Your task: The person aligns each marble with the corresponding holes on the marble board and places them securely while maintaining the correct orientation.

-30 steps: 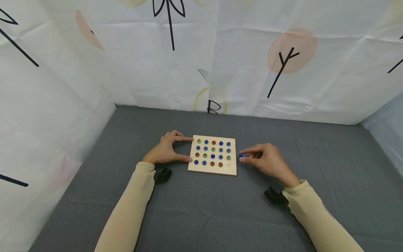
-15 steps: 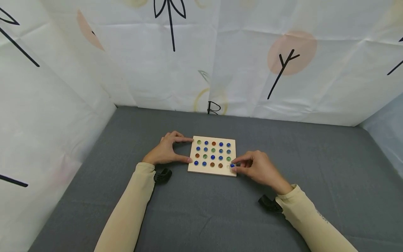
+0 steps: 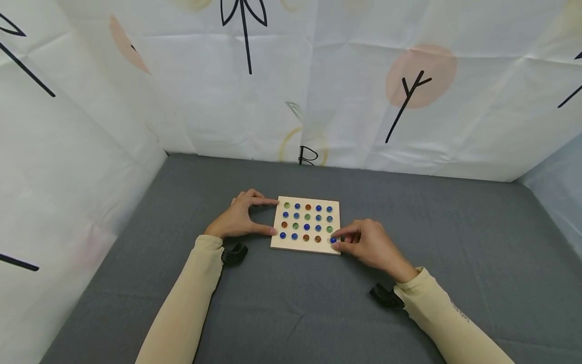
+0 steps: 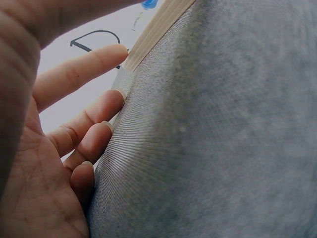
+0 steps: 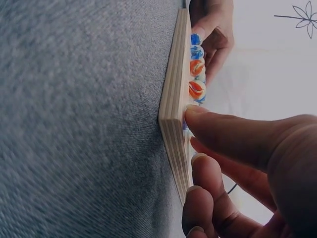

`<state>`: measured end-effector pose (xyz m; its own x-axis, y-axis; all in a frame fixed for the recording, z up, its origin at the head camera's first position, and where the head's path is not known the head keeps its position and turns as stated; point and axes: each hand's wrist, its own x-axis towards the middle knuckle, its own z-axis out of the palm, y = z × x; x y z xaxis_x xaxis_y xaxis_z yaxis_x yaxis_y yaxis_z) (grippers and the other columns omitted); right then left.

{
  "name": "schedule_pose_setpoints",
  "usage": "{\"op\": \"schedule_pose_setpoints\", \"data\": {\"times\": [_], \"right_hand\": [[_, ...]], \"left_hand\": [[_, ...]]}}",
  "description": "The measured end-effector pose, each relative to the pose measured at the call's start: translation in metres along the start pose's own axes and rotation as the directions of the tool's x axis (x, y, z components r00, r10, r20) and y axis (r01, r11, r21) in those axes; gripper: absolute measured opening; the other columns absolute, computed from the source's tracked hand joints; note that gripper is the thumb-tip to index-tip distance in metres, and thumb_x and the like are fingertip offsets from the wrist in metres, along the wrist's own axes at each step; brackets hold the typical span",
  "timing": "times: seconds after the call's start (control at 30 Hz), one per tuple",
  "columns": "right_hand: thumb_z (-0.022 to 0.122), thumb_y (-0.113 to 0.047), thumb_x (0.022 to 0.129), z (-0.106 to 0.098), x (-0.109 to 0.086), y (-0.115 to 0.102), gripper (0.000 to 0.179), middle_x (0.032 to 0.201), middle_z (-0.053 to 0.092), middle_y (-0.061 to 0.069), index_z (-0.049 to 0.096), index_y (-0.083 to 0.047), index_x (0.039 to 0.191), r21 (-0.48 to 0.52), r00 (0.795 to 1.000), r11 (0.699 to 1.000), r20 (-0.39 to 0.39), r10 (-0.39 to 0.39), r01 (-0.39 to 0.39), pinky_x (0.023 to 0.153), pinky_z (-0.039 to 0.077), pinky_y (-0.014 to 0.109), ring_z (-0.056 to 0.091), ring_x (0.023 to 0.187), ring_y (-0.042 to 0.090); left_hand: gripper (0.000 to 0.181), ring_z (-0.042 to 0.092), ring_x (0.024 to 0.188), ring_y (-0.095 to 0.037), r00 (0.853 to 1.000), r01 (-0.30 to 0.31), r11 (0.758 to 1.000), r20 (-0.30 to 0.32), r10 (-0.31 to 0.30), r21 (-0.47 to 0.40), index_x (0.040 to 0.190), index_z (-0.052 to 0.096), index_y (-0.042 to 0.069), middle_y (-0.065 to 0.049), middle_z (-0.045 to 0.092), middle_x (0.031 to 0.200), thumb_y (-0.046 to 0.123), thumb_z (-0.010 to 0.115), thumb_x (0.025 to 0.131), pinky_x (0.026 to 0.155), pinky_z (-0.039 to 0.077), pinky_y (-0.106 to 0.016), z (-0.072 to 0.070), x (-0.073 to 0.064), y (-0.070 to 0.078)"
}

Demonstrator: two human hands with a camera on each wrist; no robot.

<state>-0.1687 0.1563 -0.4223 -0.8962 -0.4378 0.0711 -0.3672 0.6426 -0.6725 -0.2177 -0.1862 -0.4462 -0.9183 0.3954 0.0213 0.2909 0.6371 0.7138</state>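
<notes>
A light wooden board point(image 3: 291, 244) lies on the grey cloth, with rows of blue, green and orange-brown glass marbles sitting in it. My right hand point(image 3: 370, 246) pinches a blue marble point(image 3: 333, 240) between thumb and index finger, at the board's near right corner, beside a pale hollow there. In the right wrist view the right thumb point(image 5: 225, 131) mostly hides this marble, and an orange-swirled marble point(image 5: 197, 90) sits just beyond. Along the board's left side, my left hand point(image 3: 238, 215) touches the edge with an outstretched thumb and index finger; its other fingers rest near the cloth.
Grey cloth point(image 3: 291, 308) covers the table around the board. White fabric walls with printed shapes point(image 3: 345, 101) stand behind and at both sides. Dark wrist mounts point(image 3: 234, 254) sit at both beige sleeves.
My right hand has carried the blue marble from beside the board's right edge leftward and nearer to me, over the near right corner. The left hand and board stay in place.
</notes>
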Motion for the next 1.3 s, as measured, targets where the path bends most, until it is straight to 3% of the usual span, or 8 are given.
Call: {"op": "schedule_pose_setpoints", "data": {"times": [1.3], "right_hand": [[0.082,-0.013,0.087,0.0089,0.0000,-0.0049,0.016,0.069,0.058,-0.007,0.082,-0.009,0.103,0.014,0.999,1.000,-0.039,0.007,-0.007,0.052,0.041,0.026,0.050,0.057,0.009]], "left_hand": [[0.073,0.040,0.124,-0.031,1.000,-0.002,1.000,0.001,0.002,0.004,0.138,0.067,0.025,-0.008,0.051,0.129,0.043,0.093,0.072,0.106,0.031,-0.064,-0.0010,0.0010,0.0018]]}}
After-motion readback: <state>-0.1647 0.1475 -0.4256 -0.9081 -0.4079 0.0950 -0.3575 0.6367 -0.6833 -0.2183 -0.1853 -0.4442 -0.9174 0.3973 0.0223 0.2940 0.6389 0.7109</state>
